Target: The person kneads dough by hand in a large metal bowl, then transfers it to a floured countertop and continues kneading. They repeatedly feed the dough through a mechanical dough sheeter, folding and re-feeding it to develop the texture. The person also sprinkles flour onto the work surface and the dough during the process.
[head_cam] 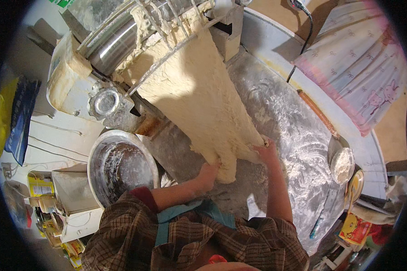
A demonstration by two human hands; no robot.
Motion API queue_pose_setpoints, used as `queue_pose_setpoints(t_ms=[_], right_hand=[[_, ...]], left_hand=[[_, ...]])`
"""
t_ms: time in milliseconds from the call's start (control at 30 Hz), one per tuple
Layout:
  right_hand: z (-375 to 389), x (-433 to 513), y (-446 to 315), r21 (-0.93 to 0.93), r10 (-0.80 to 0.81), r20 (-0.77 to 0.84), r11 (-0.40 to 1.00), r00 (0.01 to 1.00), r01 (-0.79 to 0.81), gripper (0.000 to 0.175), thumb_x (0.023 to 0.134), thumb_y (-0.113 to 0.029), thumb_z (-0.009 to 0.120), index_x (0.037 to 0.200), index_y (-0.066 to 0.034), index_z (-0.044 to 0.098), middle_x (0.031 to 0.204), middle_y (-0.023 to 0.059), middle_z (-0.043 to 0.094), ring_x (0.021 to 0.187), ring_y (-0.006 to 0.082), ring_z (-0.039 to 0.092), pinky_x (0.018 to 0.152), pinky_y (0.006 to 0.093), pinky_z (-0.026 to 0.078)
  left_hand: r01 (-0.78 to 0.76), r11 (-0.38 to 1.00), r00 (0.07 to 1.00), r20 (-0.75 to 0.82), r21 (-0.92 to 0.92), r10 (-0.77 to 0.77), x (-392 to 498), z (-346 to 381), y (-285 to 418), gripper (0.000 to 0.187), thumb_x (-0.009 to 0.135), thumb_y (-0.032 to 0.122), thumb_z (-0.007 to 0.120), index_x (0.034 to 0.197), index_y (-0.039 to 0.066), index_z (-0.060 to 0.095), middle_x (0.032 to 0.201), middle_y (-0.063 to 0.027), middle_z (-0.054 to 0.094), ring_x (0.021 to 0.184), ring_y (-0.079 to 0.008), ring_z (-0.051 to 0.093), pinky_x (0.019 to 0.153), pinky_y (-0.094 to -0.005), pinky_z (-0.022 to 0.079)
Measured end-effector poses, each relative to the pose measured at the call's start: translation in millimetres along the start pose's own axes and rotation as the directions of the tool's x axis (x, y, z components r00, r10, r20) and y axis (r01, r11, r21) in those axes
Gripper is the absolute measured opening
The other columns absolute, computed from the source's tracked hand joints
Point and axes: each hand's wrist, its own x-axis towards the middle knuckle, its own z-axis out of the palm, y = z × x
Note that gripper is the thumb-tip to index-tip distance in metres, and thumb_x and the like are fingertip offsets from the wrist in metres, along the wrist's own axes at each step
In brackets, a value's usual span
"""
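A broad sheet of pale dough [203, 98] stretches from the steel roller of a dough machine [122, 47] down over a metal worktop [257, 81]. My left hand [209, 174] grips the lower left edge of the dough. On the other side, my right hand [267, 151] holds its lower right corner, with a bit of dough showing above the fingers. Between the two hands a thick fold hangs toward me. Metal guard bars [169, 54] cross over the upper dough, and ragged dough clings to them.
A large metal basin [122, 166] dusted with flour stands at the left. Along the right edge are a wooden rolling pin [317, 111], a bowl of flour [343, 166] and a long knife [320, 213]. A printed cloth [356, 64] hangs at upper right beside a black cable [303, 47].
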Motion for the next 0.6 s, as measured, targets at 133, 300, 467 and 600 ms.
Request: queue_pose_setpoints(t_ms=[133, 300, 467, 600], right_hand=[[-9.8, -9.2, -0.8, -0.044, -0.026, -0.015, 0.999, 1.0, 0.026, 0.042, 0.063, -0.017, 0.078, 0.098, 0.001, 0.062, 0.087, 0.0137, 0.065, 0.079, 0.0208, 0.061, 0.071, 0.0342, 0.048], [-24.7, -24.6, -18.3, 0.034, 0.041, 0.029, 0.999, 0.999, -0.042, 0.037, 0.062, -0.016, 0.078, 0.093, 0.0007, 0.065, 0.088, 0.0141, 0.065, 0.078, 0.0224, 0.062, 0.07, 0.0358, 0.048], [-42.3, -36.4, -22.6, -0.1, 0.205, -0.001, 0.974, 0.979, -0.204, 0.043, 0.061, -0.017, 0.077, 0.099, -0.0026, 0.063, 0.1, 0.0147, 0.062, 0.089, 0.0269, 0.06, 0.073, 0.0362, 0.048], [-44.2, -42.8, -16.8, -0.342, -0.102, -0.066, 0.937, 0.993, 0.073, 0.048, 0.059, -0.012, 0.075, 0.104, -0.0028, 0.06, 0.099, 0.0136, 0.06, 0.091, 0.0263, 0.057, 0.077, 0.0346, 0.046]], left_hand=[[0.1, 0.992, 0.993, 0.07, -0.08, -0.094, 8.3, 4.4, -12.3, 0.045, 0.084, 0.026, 0.058, 0.119, 0.001, 0.047, 0.104, -0.0171, 0.057, 0.093, -0.0297, 0.056, 0.077, -0.0373, 0.046], [-0.093, 0.993, 0.978, 0.192, 0.068, 0.078, -11.4, 12.4, -6.3, 0.043, 0.087, 0.029, 0.051, 0.12, 0.001, 0.046, 0.109, -0.0149, 0.056, 0.098, -0.027, 0.055, 0.082, -0.0375, 0.045], [-0.06, 0.992, 0.953, 0.289, -0.108, 0.089, -39.2, 25.0, 8.8, 0.045, 0.091, 0.035, 0.045, 0.122, 0.002, 0.046, 0.111, -0.012, 0.057, 0.099, -0.0237, 0.055, 0.083, -0.036, 0.045], [0.248, 0.938, 0.926, 0.343, -0.244, -0.155, -39.6, 34.8, 12.4, 0.047, 0.092, 0.038, 0.041, 0.121, 0.002, 0.048, 0.114, -0.0108, 0.056, 0.103, -0.0208, 0.053, 0.086, -0.0346, 0.044]])
